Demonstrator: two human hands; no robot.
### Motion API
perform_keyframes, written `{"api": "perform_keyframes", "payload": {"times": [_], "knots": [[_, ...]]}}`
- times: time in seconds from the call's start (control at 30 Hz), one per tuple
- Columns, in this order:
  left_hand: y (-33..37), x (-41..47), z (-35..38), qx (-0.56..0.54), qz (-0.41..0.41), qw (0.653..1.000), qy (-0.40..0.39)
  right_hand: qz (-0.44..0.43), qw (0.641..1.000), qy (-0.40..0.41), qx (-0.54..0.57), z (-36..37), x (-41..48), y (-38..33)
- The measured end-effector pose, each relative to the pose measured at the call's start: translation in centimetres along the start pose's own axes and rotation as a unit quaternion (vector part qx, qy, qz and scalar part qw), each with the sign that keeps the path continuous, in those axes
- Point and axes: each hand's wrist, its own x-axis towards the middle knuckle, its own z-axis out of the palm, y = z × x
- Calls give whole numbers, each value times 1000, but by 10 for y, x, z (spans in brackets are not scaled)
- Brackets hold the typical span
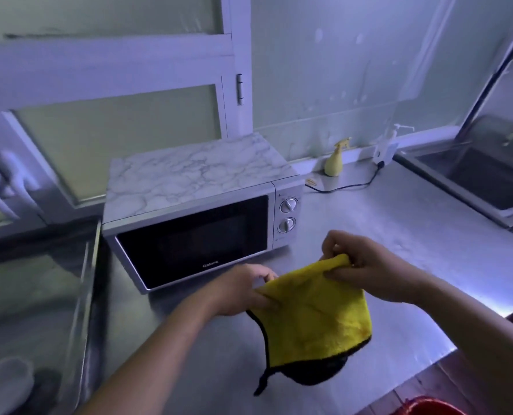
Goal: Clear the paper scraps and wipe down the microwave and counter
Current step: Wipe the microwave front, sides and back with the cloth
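A yellow cloth (315,322) with a black edge and dark underside hangs above the steel counter (399,235). My left hand (243,292) pinches its left upper corner and my right hand (366,268) pinches its right upper corner, so the cloth is held up between them. Just behind my hands stands the silver microwave (195,217), with a marble-patterned top, a dark door that is closed and two dials on its right. A small scrap (311,182) lies on the counter to the right of the microwave.
A yellow spray bottle (336,160) and a white pump bottle (388,145) stand by the back wall, with a black cord (348,184) on the counter. A steel sink (488,178) lies far right. A red bucket rim (429,407) shows at the bottom.
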Motion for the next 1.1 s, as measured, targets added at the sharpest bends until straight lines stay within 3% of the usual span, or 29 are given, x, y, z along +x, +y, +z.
{"api": "perform_keyframes", "payload": {"times": [0.1, 0.2, 0.33, 0.43, 0.5, 0.57, 0.73, 0.8, 0.93, 1.03, 1.1], "knots": [[5, -10, -4, -237, -2, 971, -27, 59, 962, 46, 262, -5, -12, 8], [22, -19, -9, -406, 51, 912, -2, 94, 867, 48, 487, -4, -15, 16], [43, -15, -23, -507, 83, 857, 38, 12, 724, -56, 687, 7, -7, 29], [44, 6, -29, -477, 4, 870, 125, 19, 727, -83, 681, 42, 8, 51], [32, 19, -31, -420, -77, 887, 177, 32, 703, -145, 695, 64, 18, 56], [12, 25, -30, -406, -129, 879, 217, 106, 694, -155, 695, 67, 28, 61], [-17, 28, -32, -413, -191, 824, 337, 244, 747, -102, 610, 22, 70, 76], [-25, 24, -47, -360, -187, 808, 428, 228, 774, -43, 589, -6, 87, 73], [-45, 0, -94, -174, -197, 761, 594, 131, 849, 187, 476, -63, 136, 77], [-73, -17, -128, -30, -295, 720, 627, 77, 917, 245, 304, -79, 184, 83], [-90, -25, -147, -11, -366, 694, 621, 79, 937, 265, 215, -71, 218, 93]]}}
